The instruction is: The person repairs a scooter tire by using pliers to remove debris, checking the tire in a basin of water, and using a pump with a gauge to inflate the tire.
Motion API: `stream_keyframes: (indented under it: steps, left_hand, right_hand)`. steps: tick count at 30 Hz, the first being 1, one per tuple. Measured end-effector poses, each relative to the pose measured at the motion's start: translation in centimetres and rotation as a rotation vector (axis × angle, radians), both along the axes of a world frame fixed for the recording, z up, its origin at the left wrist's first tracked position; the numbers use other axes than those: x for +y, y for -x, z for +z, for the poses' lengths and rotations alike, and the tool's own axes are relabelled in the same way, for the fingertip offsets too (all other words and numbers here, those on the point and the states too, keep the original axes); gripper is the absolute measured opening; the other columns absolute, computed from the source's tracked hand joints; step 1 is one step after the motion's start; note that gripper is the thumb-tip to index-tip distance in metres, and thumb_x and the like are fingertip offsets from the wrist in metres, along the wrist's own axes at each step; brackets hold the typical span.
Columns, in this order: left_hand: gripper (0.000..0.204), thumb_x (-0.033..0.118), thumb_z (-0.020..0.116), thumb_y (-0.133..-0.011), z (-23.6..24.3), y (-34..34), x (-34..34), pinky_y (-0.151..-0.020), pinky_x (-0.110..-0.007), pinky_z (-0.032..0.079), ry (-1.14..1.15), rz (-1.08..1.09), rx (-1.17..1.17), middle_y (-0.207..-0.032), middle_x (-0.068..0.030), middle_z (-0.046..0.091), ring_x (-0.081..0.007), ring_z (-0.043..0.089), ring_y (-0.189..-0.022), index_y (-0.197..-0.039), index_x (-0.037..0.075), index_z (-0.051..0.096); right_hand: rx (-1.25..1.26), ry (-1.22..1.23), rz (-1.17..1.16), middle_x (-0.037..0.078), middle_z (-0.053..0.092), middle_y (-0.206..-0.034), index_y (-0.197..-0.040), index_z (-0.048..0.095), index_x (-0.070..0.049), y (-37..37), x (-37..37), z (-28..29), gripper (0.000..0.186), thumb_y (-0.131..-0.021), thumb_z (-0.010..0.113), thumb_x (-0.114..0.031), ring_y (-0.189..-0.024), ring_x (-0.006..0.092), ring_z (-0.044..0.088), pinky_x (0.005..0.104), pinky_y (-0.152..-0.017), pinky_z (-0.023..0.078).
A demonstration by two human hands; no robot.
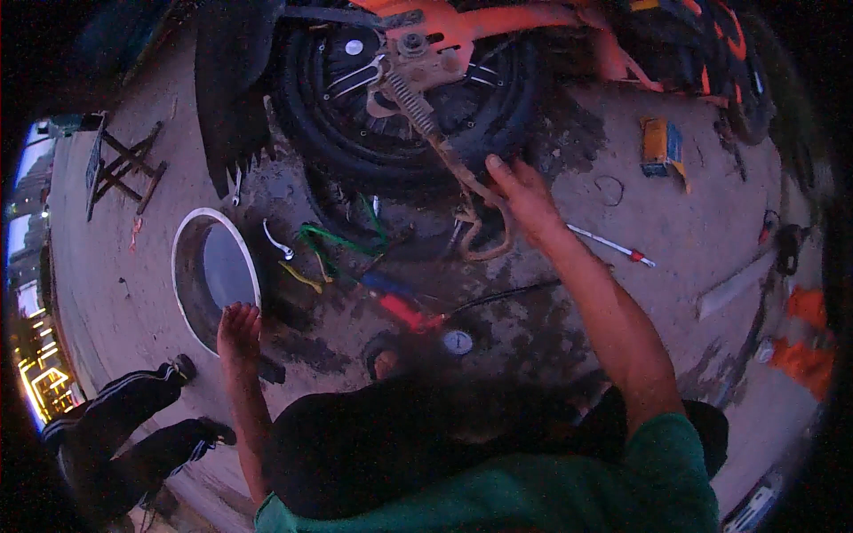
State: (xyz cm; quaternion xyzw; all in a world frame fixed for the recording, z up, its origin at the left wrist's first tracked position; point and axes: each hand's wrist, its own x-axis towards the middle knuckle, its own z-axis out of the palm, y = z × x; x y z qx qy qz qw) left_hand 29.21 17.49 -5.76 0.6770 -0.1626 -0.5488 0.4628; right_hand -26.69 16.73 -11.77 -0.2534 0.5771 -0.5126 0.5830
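Note:
My left hand [238,330] is at the near right rim of a round basin [192,218] with a pale rim, its fingers together and curled over the edge. The basin holds dark liquid with a greyish sheen. My right hand [530,206] reaches forward to the lower edge of a black tyre [306,124], next to a rusty metal stand [458,169] with a coil spring. The fingers of that hand look stretched toward the rubber, partly foreshortened. The wheel belongs to a vehicle with an orange frame [444,35].
Near my feet lie a red-handled tool [409,313] and a round gauge [458,342]. Green strap [333,253], a silver wrench [278,242] and a white rod [613,246] are on the ground. A yellow-blue box [659,147] stands right, a folding stool [127,167] left. Another person's legs [133,417] show lower left.

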Motion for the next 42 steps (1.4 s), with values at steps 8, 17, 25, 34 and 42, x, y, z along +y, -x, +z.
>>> stream_keyframes:
  steps: [8,17,25,34,42]
  left_hand:
    - [0.028,0.032,0.060,-0.096,0.2,-0.9,0.3,-0.085,-0.035,0.053,0.094,-0.057,0.042,-0.108,-0.0095,0.067,-0.0236,0.065,-0.098,-0.109,0.006,0.062]
    - [0.027,0.031,0.060,-0.096,-0.6,-3.3,0.6,-0.085,-0.036,0.053,0.057,0.006,-0.014,-0.103,-0.0090,0.066,-0.0247,0.065,-0.097,-0.107,0.007,0.061]
    - [0.030,0.035,0.063,-0.094,-2.3,-4.2,1.6,-0.083,-0.038,0.052,0.050,-0.036,0.006,-0.106,-0.0092,0.066,-0.0256,0.064,-0.096,-0.107,0.008,0.061]
    - [0.031,0.034,0.060,-0.095,-1.1,-3.8,1.4,-0.085,-0.036,0.050,0.003,-0.028,-0.010,-0.109,-0.0095,0.067,-0.0245,0.064,-0.098,-0.112,0.008,0.063]
    - [0.037,0.036,0.061,-0.095,-0.5,-3.1,2.1,-0.089,-0.036,0.049,0.013,-0.085,-0.010,-0.115,-0.0114,0.066,-0.0265,0.064,-0.103,-0.117,0.006,0.061]
  right_hand:
    - [-0.053,-0.092,-0.007,0.004,0.068,-0.109,-0.124,0.058,-0.010,0.1,-0.1,0.2,0.049,-0.092,0.063,-0.047,-0.096,0.0170,0.066,0.0300,-0.075,0.050]
    - [-0.057,-0.129,-0.245,0.005,0.062,-0.113,-0.124,0.058,-0.011,3.6,-1.6,0.9,0.056,-0.087,0.066,-0.053,-0.099,0.0220,0.060,0.0381,-0.083,0.047]
    - [0.226,-0.002,-0.180,0.006,0.063,-0.113,-0.124,0.058,-0.006,1.6,-0.9,0.6,0.056,-0.090,0.064,-0.050,-0.099,0.0191,0.059,0.0343,-0.089,0.046]
    - [0.162,0.007,0.060,0.005,0.064,-0.107,-0.120,0.058,-0.006,-0.1,1.7,-1.6,0.054,-0.091,0.062,-0.051,-0.098,0.0168,0.060,0.0311,-0.089,0.044]
    - [-0.043,-0.087,-0.222,0.005,0.062,-0.107,-0.122,0.056,-0.009,3.1,-0.5,1.5,0.055,-0.087,0.068,-0.050,-0.099,0.0209,0.061,0.0339,-0.082,0.048]
